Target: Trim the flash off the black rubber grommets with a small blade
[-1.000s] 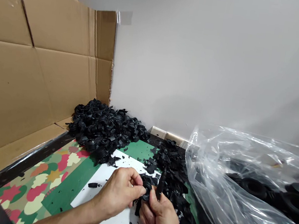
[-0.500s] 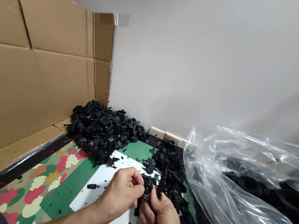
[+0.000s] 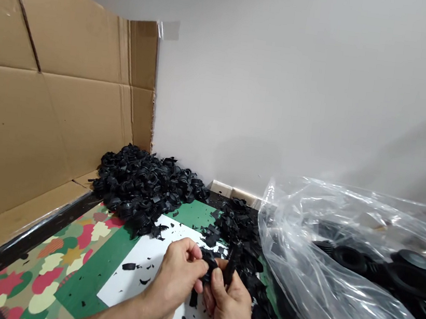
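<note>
A small black rubber part (image 3: 208,264) is held between both hands above a white sheet (image 3: 134,246). My left hand (image 3: 179,273) pinches its left side between thumb and fingertips. My right hand (image 3: 231,303) grips its right side, thumb on top. From the right fist a dark stick-like thing (image 3: 232,260) stands up; whether it is a tool handle I cannot tell. Fingers hide much of the part. Black rubber scraps (image 3: 241,226) are heaped just beyond and right of my right hand. Loose black bits dot the sheet.
A large pile of ribbed black rubber parts (image 3: 147,182) lies against the cardboard wall (image 3: 68,93) at the left. On the right, a clear plastic bag (image 3: 289,232) holds bigger black rubber pieces (image 3: 412,280). A grey wall (image 3: 304,88) closes off the back.
My right hand has rolled, its thumb now over the rubber part, which is turned so its round opening no longer shows. My left hand keeps its pinch. The view has shifted slightly.
</note>
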Motion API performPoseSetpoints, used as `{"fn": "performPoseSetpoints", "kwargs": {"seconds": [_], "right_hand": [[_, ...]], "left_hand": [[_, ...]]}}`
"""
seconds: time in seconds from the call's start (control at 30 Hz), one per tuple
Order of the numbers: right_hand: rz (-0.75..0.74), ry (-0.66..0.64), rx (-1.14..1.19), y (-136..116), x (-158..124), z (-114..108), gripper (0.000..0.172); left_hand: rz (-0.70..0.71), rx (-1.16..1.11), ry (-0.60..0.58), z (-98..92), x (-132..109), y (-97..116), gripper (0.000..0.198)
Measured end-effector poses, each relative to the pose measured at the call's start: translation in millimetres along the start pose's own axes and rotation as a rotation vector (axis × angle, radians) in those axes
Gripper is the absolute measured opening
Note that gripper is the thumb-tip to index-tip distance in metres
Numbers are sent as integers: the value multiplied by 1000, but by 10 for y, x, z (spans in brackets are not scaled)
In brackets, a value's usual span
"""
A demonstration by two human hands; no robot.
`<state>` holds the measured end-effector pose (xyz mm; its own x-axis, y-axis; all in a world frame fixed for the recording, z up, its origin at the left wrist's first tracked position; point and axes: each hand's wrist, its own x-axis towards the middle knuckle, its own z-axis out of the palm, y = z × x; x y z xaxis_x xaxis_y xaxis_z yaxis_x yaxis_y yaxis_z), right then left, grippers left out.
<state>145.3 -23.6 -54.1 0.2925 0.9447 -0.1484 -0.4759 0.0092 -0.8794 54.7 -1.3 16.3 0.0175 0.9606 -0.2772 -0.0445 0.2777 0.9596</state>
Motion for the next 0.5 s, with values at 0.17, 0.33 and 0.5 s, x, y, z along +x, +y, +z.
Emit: {"fn": "performPoseSetpoints", "kwargs": {"seconds": [0.17,0.33,0.5], "right_hand": [[97,34,59,-55,5,30,52],[247,28,166,-98,26,53,56],[238,1,95,-20,73,50,58]], "left_hand": [[-40,-40,-1,43,-35,8,21],[-31,-17,-166,-63,-2,24,13],[54,-67,-167,-166,49,-5,28]]}}
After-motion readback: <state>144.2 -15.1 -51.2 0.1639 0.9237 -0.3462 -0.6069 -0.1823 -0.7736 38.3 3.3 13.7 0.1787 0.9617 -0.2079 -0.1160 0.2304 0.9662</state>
